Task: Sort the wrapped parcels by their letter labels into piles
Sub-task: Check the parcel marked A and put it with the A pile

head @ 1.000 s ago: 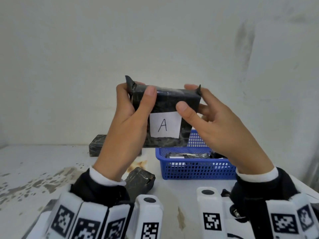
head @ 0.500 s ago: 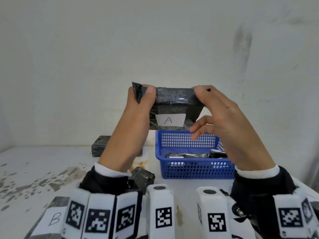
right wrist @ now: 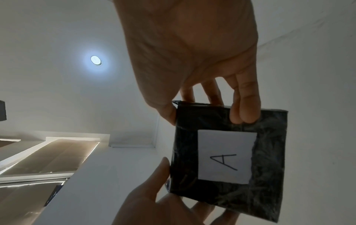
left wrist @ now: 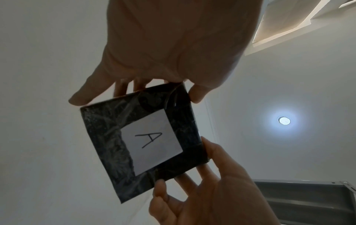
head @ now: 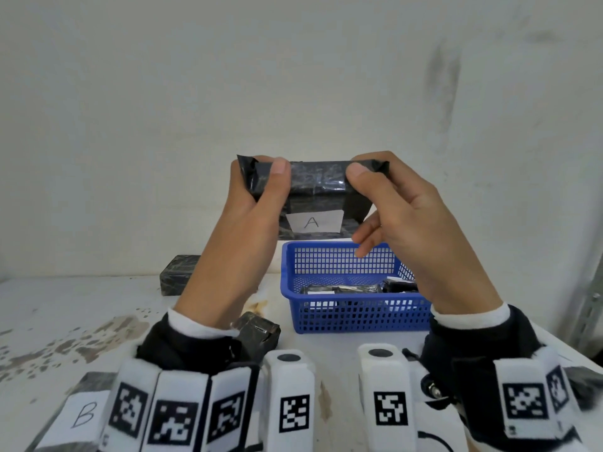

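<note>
Both hands hold a black-wrapped parcel (head: 318, 184) in the air above the back of the blue basket (head: 342, 318). Its white label marked A (head: 313, 221) faces down and towards me. My left hand (head: 261, 172) pinches the parcel's left end, thumb on the near side. My right hand (head: 367, 172) pinches the right end the same way. In the left wrist view the parcel (left wrist: 108, 137) hangs between my left hand (left wrist: 136, 91) and the other hand's fingers (left wrist: 210, 152). The right wrist view shows the label (right wrist: 225, 155) and my right hand (right wrist: 206, 112) gripping the edge.
Several black parcels (head: 339, 289) lie in the basket. One parcel (head: 176, 282) sits by the back wall at the left, a small one (head: 257, 331) lies near my left wrist, and one labelled B (head: 85, 412) is at the near left. The white table (head: 65, 308) is stained.
The parcel has tipped from label facing me to label facing downward, and it moved forward over the basket. My right hand shifted its hold to the upper right end.
</note>
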{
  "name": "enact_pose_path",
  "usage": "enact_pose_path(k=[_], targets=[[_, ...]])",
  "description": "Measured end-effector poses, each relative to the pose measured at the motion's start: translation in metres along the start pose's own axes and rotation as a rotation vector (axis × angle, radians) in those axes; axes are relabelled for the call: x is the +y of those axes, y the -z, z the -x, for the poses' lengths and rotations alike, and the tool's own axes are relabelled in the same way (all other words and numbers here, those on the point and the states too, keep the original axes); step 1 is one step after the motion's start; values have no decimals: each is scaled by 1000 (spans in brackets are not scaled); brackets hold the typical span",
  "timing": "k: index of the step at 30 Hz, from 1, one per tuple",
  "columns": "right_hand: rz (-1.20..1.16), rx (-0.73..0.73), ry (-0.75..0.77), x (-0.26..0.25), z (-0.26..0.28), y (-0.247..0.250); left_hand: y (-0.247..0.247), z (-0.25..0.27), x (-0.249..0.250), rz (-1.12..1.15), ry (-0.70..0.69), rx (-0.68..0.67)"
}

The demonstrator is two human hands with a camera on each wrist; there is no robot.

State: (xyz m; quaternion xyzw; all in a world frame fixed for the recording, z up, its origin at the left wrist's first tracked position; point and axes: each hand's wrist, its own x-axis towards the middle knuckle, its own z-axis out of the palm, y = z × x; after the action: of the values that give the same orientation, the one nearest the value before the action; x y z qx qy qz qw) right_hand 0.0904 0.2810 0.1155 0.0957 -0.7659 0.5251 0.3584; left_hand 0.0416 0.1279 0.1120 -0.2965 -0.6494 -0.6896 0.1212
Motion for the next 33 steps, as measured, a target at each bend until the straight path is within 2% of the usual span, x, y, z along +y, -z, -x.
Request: enact_pose_path(k=[7, 14, 19, 24, 28, 30, 33], targets=[[23, 13, 46, 1, 0, -4, 6, -4, -5, 17, -12, 9], [67, 26, 90, -1, 4, -5, 2, 1, -3, 57, -89, -73], [78, 49, 111, 2, 3, -6, -1, 1, -7, 29, -120, -30], [59, 45, 117, 6, 0, -4, 1, -1, -8, -6, -21, -11], [43, 5, 121, 9, -1, -1, 8, -5, -10, 169, 96, 17], [9, 12, 65, 7, -1, 1, 12, -7, -10, 229, 115, 1], [-71, -22, -17, 8, -2, 4, 17, -9, -12, 184, 98, -39]])
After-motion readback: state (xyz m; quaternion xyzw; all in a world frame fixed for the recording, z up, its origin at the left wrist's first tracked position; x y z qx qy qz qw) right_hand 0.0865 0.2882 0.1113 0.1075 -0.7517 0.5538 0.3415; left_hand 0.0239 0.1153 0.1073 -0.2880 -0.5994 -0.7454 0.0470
